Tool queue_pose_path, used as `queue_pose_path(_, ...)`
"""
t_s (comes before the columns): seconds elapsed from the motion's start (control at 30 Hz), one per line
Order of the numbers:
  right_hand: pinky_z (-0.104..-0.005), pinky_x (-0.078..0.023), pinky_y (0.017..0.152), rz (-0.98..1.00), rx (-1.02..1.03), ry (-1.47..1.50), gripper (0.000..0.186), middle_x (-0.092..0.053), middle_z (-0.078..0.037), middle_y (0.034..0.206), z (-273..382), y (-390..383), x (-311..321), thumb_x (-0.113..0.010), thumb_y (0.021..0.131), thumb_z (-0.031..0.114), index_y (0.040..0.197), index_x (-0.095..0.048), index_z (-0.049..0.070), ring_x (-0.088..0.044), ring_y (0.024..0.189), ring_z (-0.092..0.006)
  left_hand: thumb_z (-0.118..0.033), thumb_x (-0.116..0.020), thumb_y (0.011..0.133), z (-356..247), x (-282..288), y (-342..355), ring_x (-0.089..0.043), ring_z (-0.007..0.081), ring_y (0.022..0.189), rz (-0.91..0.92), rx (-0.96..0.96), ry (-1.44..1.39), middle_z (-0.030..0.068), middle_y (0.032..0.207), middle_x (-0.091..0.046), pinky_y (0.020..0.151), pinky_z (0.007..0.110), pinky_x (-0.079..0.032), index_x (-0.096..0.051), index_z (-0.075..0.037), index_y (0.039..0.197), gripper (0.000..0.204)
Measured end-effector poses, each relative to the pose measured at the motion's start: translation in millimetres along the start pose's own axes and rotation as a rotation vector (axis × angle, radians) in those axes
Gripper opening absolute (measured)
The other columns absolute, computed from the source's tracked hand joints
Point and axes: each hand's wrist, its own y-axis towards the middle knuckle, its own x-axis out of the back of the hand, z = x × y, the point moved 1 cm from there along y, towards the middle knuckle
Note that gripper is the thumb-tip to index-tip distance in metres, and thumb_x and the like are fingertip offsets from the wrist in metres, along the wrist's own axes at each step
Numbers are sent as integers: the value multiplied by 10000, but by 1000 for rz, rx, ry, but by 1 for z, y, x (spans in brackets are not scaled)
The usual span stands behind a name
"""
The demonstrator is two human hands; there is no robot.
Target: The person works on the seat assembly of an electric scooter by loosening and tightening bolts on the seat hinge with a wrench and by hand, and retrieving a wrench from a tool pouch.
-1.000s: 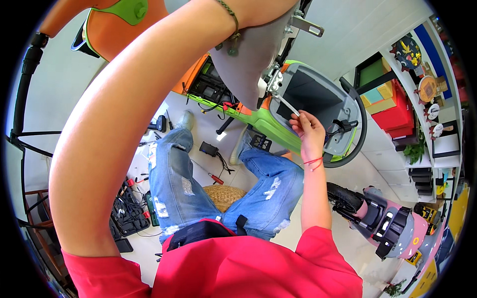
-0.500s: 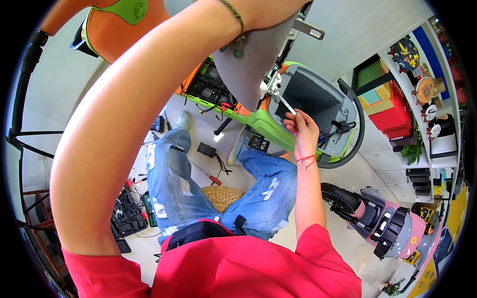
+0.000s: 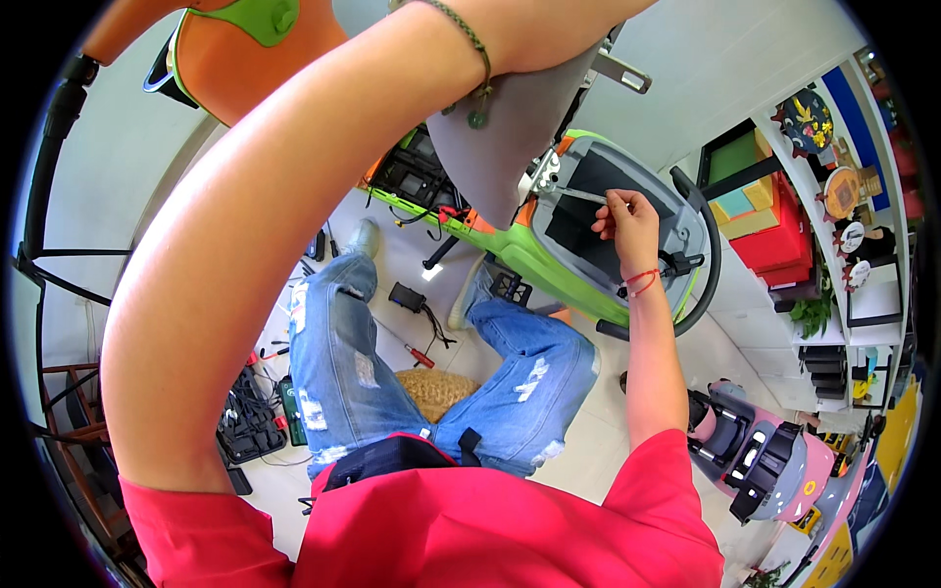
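Note:
My right hand [image 3: 632,227] is closed on the end of a silver wrench [image 3: 582,195]. The wrench's other end meets a metal bracket [image 3: 544,174] beside a grey, saddle-shaped part [image 3: 487,152]. Under it stands a green and orange scooter [image 3: 539,260] with a grey open compartment [image 3: 588,211]. My left forearm [image 3: 255,186] arches up over the grey part and leaves the picture at the top, so the left hand is out of sight.
Between my legs is a woven stool [image 3: 436,392]. A black box with leads [image 3: 407,294] and a red-handled screwdriver [image 3: 420,356] lie on the floor. An open tool case [image 3: 250,421] is at left; a pink scooter [image 3: 774,456] and shelves [image 3: 863,333] are at right.
My right hand has swung right and slightly up with the wrench, whose handle now lies flatter across the compartment. The left forearm has shifted slightly to the right at the top.

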Motion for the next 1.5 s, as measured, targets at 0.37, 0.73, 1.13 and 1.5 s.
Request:
queue_pose_path(0.37,-240,-496,538,-70,-110,451,230,-634,-96,791,-46,-45,-38,-532,1001,163,1099,-590,-36,-625,616,-147,-235,-551,844,-15,6,-12,-649,379,897,-124,-24,108,236,906,-674,836,396,-499,-637,41,995,326)
queue_pose_path(0.73,-234,-397,446,415,-90,-479,253,-593,-33,667,51,108,-3,-586,930,197,1071,-630,-8,-549,504,-112,-240,-548,841,-13,13,-6,-653,378,890,78,-30,-126,232,900,-678,832,399,-502,-638,44,993,335)
queue_pose_path(1.13,-248,-435,461,207,368,-625,257,-605,-71,644,90,41,-28,-509,953,180,1035,-643,-24,-574,493,-142,-280,-554,849,-7,8,0,-632,407,963,-28,99,135,248,961,-668,873,442,-491,-641,0,1029,344)
queue_pose_path(1.5,-210,-472,605,72,-101,470,295,-697,-129,941,-42,-60,-20,-489,1002,105,1249,-546,-47,-652,730,-129,-276,-556,851,0,5,0,-621,418,951,-44,77,117,249,955,-664,866,456,-486,-634,-13,1034,330)
